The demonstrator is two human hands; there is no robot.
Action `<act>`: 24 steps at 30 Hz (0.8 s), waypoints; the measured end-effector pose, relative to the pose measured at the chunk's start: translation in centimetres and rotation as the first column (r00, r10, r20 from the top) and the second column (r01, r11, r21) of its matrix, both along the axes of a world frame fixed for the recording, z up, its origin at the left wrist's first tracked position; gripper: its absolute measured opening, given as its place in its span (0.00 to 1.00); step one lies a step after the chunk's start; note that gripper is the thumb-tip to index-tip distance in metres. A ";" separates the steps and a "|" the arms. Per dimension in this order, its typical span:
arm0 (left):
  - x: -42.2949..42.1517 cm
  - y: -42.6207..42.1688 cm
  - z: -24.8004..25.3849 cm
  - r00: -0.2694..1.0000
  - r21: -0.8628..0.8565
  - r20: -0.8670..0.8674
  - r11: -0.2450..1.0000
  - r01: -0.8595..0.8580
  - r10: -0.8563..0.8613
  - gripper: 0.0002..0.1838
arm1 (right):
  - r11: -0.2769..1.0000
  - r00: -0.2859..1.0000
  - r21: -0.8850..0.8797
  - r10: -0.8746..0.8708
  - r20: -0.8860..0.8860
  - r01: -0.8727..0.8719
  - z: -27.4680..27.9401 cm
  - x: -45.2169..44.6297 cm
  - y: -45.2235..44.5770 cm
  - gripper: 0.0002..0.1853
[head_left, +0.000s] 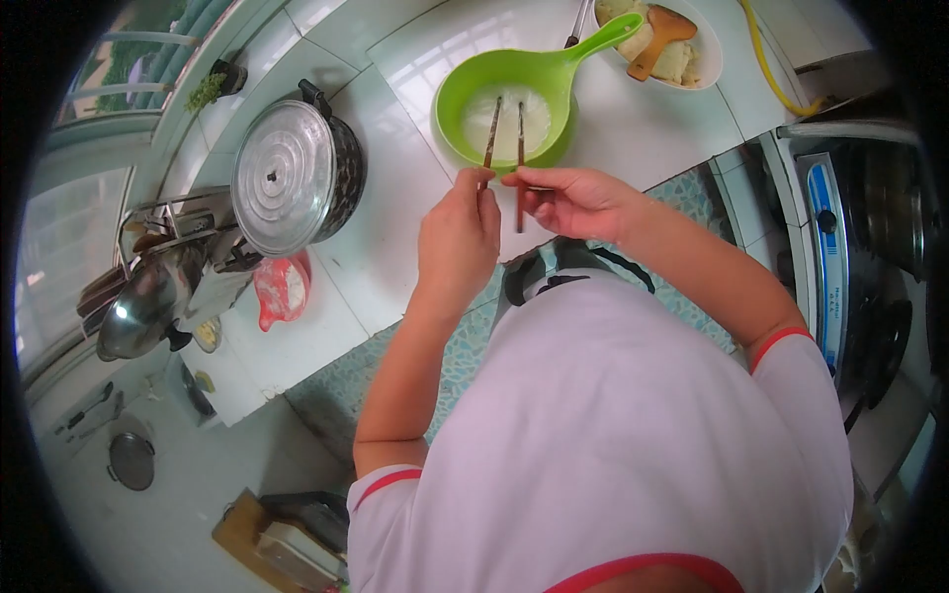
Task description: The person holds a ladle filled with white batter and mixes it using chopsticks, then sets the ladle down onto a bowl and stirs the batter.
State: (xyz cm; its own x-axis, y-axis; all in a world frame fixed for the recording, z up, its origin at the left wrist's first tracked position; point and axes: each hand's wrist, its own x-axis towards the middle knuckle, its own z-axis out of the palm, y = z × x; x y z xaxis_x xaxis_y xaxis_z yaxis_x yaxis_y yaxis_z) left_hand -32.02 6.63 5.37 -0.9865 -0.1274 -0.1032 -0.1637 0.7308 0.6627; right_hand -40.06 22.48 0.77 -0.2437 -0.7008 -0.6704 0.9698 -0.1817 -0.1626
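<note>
A green long-handled bowl (568, 104) stands on the white tiled counter, with a whitish substance (529, 111) in it. Closed on one brown chopstick (492, 138) is my left hand (459, 237), at the bowl's near rim. My right hand (578, 203) pinches the other chopstick (521, 203) between thumb and fingers, just to the right. Both chopsticks reach into the bowl, a small gap apart, and their far tips lie over the whitish substance.
A lidded pot (285, 178) stands left of the bowl, with a red scoop (283, 289) of white powder nearer. At the back right is a white bowl (708, 61) holding pale dough-like food and a wooden paddle (660, 42). A yellow hose (759, 49) runs beyond.
</note>
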 end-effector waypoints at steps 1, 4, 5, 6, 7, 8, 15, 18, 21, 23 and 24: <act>-0.1 0.2 0.0 0.997 0.149 0.068 0.988 -0.044 0.034 0.12 | 1.000 1.000 -0.010 0.002 -0.012 -0.002 -0.1 0.2 -0.5 0.09; -0.4 0.5 0.3 0.967 0.460 0.238 0.867 -0.191 0.087 0.17 | 1.000 0.992 -0.008 -0.016 -0.128 0.015 -0.3 0.2 -1.6 0.07; -0.6 0.5 0.8 0.959 0.497 0.262 0.838 -0.227 0.105 0.19 | 1.000 0.985 0.017 -0.013 -0.171 0.016 -0.4 0.1 -1.8 0.07; -0.8 0.6 1.0 0.950 0.530 0.286 0.806 -0.263 0.122 0.20 | 0.999 0.980 0.040 0.010 -0.196 -0.003 -0.5 0.1 -2.0 0.07; -1.0 0.1 0.7 0.959 0.506 0.278 0.839 -0.200 0.060 0.21 | 0.998 0.974 0.064 0.035 -0.223 -0.022 -0.6 0.0 -2.1 0.08; -1.4 -1.0 -0.1 0.962 0.482 0.272 0.866 -0.135 -0.002 0.22 | 0.995 0.967 0.089 0.062 -0.249 -0.041 -0.5 -0.1 -2.1 0.08; -1.4 -2.8 4.1 0.951 -0.434 0.221 0.851 0.295 -0.217 0.19 | 0.835 0.276 0.516 0.458 -0.845 0.194 2.7 -3.4 3.2 0.10; -2.0 -0.1 2.9 0.932 -0.560 0.183 0.746 0.361 -0.313 0.15 | 0.705 -0.294 0.465 0.672 -0.680 0.536 1.7 -8.5 5.2 0.12; -3.8 -1.8 1.7 0.974 -0.698 0.125 0.681 0.223 -0.191 0.15 | 0.660 -0.613 0.215 0.749 -0.249 0.720 1.3 -12.0 5.5 0.13; -2.7 -1.7 2.9 0.968 -0.699 0.162 0.669 0.251 -0.193 0.13 | 0.645 -0.643 0.295 0.756 -0.119 0.705 1.3 -13.3 5.7 0.14; -1.6 -0.8 3.4 0.957 -0.685 0.164 0.670 0.286 -0.240 0.12 | 0.634 -0.657 0.335 0.752 -0.056 0.697 1.2 -13.9 5.6 0.14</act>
